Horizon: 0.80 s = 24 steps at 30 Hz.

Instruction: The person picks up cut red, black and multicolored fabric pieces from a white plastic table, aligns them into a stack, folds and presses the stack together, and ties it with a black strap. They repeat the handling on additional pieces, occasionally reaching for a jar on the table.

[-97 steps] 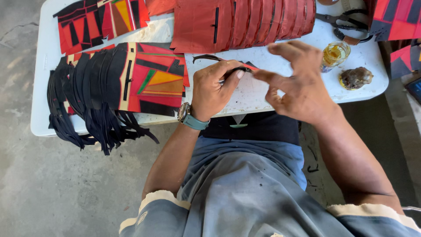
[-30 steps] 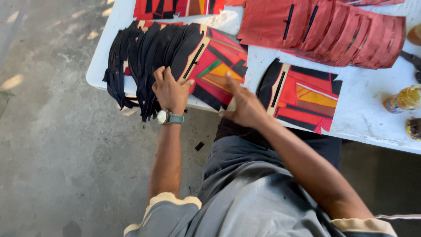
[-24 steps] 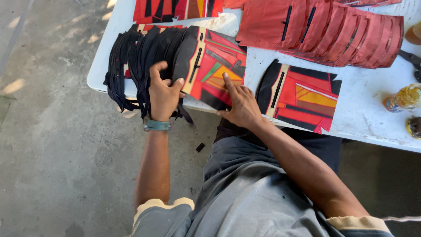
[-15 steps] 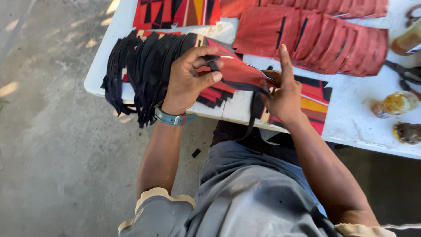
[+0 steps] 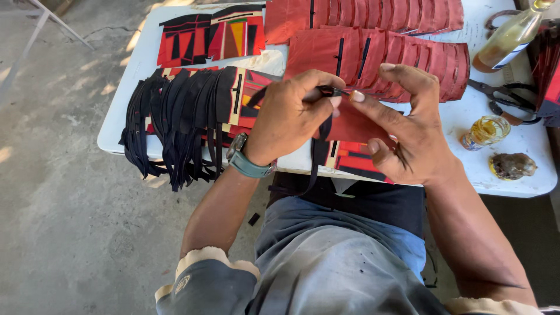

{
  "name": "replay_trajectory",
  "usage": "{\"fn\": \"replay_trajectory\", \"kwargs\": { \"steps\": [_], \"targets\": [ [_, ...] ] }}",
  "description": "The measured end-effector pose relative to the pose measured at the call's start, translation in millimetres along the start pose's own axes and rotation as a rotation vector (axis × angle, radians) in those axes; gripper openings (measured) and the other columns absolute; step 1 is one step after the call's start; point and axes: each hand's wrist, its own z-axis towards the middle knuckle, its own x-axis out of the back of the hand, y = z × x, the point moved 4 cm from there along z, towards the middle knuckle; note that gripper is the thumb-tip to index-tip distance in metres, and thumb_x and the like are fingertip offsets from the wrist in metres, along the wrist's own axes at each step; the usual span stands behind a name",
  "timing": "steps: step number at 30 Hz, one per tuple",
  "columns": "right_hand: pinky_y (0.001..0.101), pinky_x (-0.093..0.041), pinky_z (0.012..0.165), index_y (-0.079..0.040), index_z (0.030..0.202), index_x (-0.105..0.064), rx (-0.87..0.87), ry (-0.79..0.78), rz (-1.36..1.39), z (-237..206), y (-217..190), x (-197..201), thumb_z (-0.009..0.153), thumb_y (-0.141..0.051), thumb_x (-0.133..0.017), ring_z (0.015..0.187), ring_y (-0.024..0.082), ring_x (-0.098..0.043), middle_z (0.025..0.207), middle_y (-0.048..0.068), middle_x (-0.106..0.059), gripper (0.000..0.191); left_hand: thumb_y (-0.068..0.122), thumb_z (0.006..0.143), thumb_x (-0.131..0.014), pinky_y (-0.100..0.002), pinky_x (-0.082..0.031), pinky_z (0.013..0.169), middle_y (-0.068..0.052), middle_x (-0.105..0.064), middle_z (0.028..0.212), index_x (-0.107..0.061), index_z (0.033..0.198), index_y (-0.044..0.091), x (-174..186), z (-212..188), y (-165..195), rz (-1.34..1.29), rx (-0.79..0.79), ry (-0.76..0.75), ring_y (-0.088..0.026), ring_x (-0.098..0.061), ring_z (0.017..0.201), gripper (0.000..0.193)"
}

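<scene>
Left hand [image 5: 291, 116]: closed, pinching black strip [image 5: 319, 153] hanging over the edge of white table [image 5: 513, 189]; right hand [image 5: 402, 131]: thumb and forefinger gripping the strip's upper end, other fingers spread; black strip pile [image 5: 175, 125] to the left

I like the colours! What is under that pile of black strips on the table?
Under the black strips lie red, black and yellow patterned pieces on the white table. How many pieces is hidden by the strips.
</scene>
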Motion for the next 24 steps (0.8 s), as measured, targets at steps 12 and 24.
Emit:
{"fn": "replay_trajectory", "kwargs": {
  "steps": [12,24],
  "targets": [
    [0.0529,-0.037,0.114,-0.021,0.147,-0.063,-0.032,0.037,-0.472,-4,21,9,0.092,-0.038,-0.067,0.136,0.039,-0.048,0.148,0.021,-0.048,0.058,0.001,0.102,-0.069,-0.025,-0.063,0.075,-0.005,-0.077,0.095,-0.067,0.115,0.002,-10,5,11,-0.041,-0.21,-0.058,-0.009,-0.078,0.089,0.013],
    [0.0441,-0.062,0.108,-0.027,0.175,-0.004,-0.939,0.461,1.04,-166,121,-35,0.092,-0.002,-0.088,0.128,0.029,-0.066,0.136,0.019,-0.06,0.121,0.0,0.097,-0.071,-0.024,-0.049,0.082,-0.002,-0.065,0.105,-0.067,0.12,0.006,-51,-25,-76,-0.202,-0.068,-0.337,-0.007,-0.056,0.09,0.024]
  ]
}}
